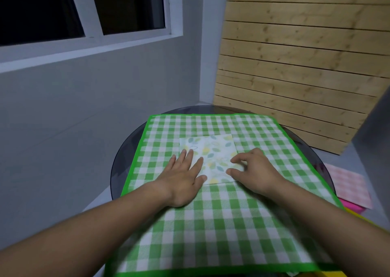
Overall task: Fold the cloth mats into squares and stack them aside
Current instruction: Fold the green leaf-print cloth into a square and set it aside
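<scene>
Leaf-print mat (213,152): small, pale, already folded down to a near-square, lying at centre frame on a large green check cloth (232,224). That cloth is spread over a round dark-glass worktop (126,160).

Left hand (183,179): laid flat, fingers (191,156) straight and spread, pressing the mat's left edge. It grips nothing.

Right hand (255,171): fingers bent, tips (233,160) down on the mat's right side near its lower edge, thumb low beside them. I cannot tell whether an edge is pinched or only pressed.

Handling, as judged:
- Thin, soft and light, with no stiffness of its own.
- The layers will likely spring open unless creased by a flat palm.
- It sits cloth on cloth, so it should grip rather than slide, but dragging it may ruck the check cloth beneath.
- Nothing fragile here.

Where to take hold: pinch all layers together at a folded corner or along the lower edge. Better still, slide the fingers under from the right side and keep a palm on top, lifting it as one flat packet.

Pink check cloth (348,183): lies off the worktop at right of frame, possibly the stack.
</scene>
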Tool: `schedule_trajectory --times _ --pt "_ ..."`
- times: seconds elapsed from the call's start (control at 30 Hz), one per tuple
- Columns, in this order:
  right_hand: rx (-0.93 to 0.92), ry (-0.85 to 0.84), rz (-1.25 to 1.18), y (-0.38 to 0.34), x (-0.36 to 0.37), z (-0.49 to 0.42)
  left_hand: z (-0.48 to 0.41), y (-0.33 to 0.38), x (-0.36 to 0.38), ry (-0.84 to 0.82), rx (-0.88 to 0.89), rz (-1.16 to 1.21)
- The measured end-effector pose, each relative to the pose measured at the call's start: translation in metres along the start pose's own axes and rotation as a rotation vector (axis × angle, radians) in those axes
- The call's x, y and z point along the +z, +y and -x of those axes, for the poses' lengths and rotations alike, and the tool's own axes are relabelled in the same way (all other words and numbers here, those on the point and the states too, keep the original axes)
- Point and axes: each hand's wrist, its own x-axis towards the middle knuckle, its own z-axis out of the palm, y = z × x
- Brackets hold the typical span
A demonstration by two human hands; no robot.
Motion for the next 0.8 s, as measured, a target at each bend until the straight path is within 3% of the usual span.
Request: schedule_trajectory --times 0.1,0.3,0.43,0.8 --pt "-0.043 0.09 0.216 -0.011 0.015 0.004 -0.001 0.001 0.002 0.004 -0.018 -0.017" --pt "0.007 -0.045 0.313 -0.022 0.038 0.007 0.0 0.004 0.001 0.002 -0.049 -0.022" --pt "0.084 -0.106 0.316 -0.006 0.023 0.002 0.0 0.005 0.0 -0.014 -0.077 -0.032" --pt "0.03 -0.105 0.34 0.031 0.004 0.01 0.009 -0.012 -0.009 -0.06 -0.022 0.034"
